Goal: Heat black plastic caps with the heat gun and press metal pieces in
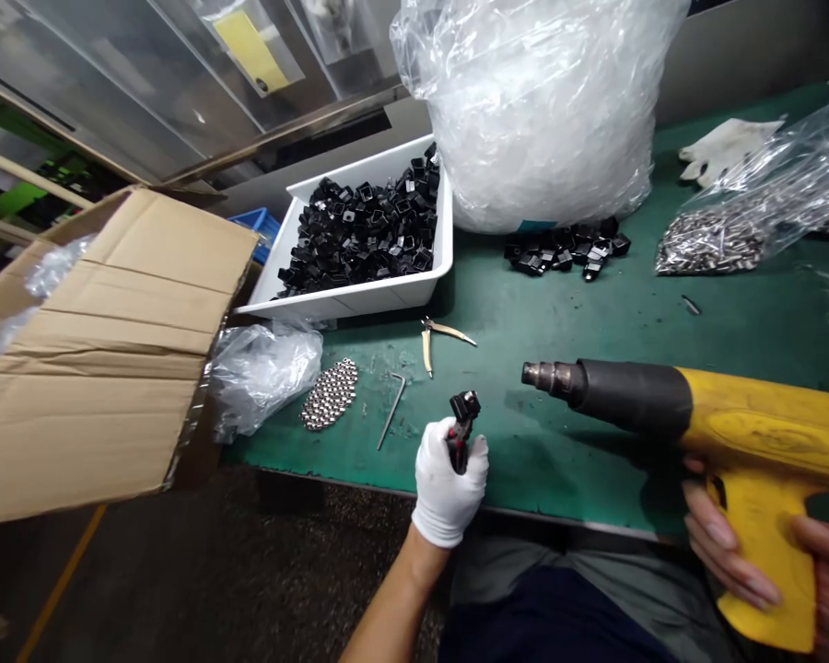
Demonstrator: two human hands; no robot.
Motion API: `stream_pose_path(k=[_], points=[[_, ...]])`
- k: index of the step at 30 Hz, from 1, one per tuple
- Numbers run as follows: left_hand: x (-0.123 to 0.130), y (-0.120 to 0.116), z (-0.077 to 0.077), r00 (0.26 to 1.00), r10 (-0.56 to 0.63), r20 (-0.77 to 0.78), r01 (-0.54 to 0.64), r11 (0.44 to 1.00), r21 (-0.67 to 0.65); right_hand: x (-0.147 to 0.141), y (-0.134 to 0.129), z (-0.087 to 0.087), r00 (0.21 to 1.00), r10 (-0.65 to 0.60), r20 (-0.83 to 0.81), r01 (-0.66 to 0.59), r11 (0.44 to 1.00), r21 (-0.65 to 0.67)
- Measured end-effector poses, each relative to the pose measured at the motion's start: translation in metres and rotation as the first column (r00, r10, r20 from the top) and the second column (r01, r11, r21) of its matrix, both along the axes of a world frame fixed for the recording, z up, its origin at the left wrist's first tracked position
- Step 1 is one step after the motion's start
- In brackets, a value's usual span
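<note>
The gloved left hand (449, 483) was over the near edge of the green counter (525, 460). Its fingers (434, 440) pinched a small black piece (464, 405). The right hand (746, 552) wrapped its fingers (722, 562) around a yellow heat gun (691, 401), with open counter between the gun's tip and the piece.

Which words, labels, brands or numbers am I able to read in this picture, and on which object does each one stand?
No text can be read with certainty.
Yellow sheet behind the glass: nothing readable, too blurred.
Yellow heat gun: worn body, no readable marking.
Blue patch at the foot of the clear plastic bag: too small to read.
Cardboard box: no print shows.
</note>
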State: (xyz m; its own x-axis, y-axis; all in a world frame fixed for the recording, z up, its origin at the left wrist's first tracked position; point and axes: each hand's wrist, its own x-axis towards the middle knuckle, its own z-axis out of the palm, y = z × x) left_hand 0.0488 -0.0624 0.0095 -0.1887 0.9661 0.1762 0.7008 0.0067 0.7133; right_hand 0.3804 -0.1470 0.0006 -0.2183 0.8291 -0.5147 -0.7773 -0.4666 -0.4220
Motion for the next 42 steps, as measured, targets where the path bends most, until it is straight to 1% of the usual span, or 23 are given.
stream_pose_path(k=[2, 5, 7, 9, 10, 13, 15, 17, 19, 21, 27, 34, 39, 42], points=[[0.0, 0.001, -0.007, 0.983, -0.005, -0.184, 0.021, 0.996, 0.085, -0.006, 0.001, 0.004, 0.998, 0.03, -0.06, -0.028, 0.999, 0.032], [-0.003, 0.006, -0.013, 0.912, 0.015, -0.409, 0.088, 0.969, 0.233, -0.012, 0.002, 0.005, 0.99, 0.058, -0.126, -0.051, 0.997, 0.059], [-0.005, 0.011, -0.015, 0.861, 0.029, -0.508, 0.139, 0.947, 0.289, -0.013, 0.004, 0.005, 0.984, 0.106, -0.142, -0.099, 0.994, 0.054], [-0.007, 0.018, -0.015, 0.82, 0.055, -0.57, 0.156, 0.936, 0.315, -0.012, 0.007, 0.006, 0.976, 0.162, -0.146, -0.158, 0.987, 0.042], [-0.008, 0.021, -0.015, 0.805, 0.075, -0.588, 0.153, 0.932, 0.328, -0.011, 0.009, 0.006, 0.974, 0.172, -0.149, -0.168, 0.985, 0.042], [-0.009, 0.029, -0.015, 0.782, 0.128, -0.61, 0.13, 0.924, 0.359, -0.013, 0.012, 0.007, 0.97, 0.178, -0.165, -0.172, 0.984, 0.048], [-0.009, 0.032, -0.014, 0.784, 0.141, -0.605, 0.11, 0.927, 0.358, -0.018, 0.012, 0.008, 0.97, 0.162, -0.181, -0.155, 0.986, 0.054], [-0.009, 0.032, -0.014, 0.791, 0.139, -0.596, 0.095, 0.934, 0.345, -0.025, 0.012, 0.008, 0.973, 0.115, -0.199, -0.106, 0.993, 0.052], [-0.008, 0.032, -0.014, 0.8, 0.14, -0.583, 0.079, 0.939, 0.334, -0.033, 0.011, 0.009, 0.975, 0.058, -0.212, -0.054, 0.998, 0.022], [-0.007, 0.03, -0.013, 0.81, 0.145, -0.569, 0.061, 0.943, 0.327, -0.039, 0.012, 0.009, 0.975, 0.036, -0.218, -0.039, 0.999, -0.01], [-0.006, 0.03, -0.012, 0.827, 0.148, -0.542, 0.054, 0.94, 0.338, -0.041, 0.016, 0.006, 0.975, 0.091, -0.203, -0.095, 0.995, -0.009], [-0.007, 0.03, -0.015, 0.821, 0.164, -0.546, 0.049, 0.934, 0.354, -0.037, 0.019, 0.005, 0.97, 0.092, -0.224, -0.094, 0.996, 0.0], [-0.007, 0.03, -0.015, 0.827, 0.151, -0.542, 0.058, 0.935, 0.35, -0.036, 0.021, 0.004, 0.965, 0.121, -0.232, -0.123, 0.992, 0.005], [-0.007, 0.03, -0.015, 0.832, 0.152, -0.534, 0.06, 0.931, 0.359, -0.036, 0.021, 0.004, 0.963, 0.115, -0.244, -0.12, 0.993, -0.004]])
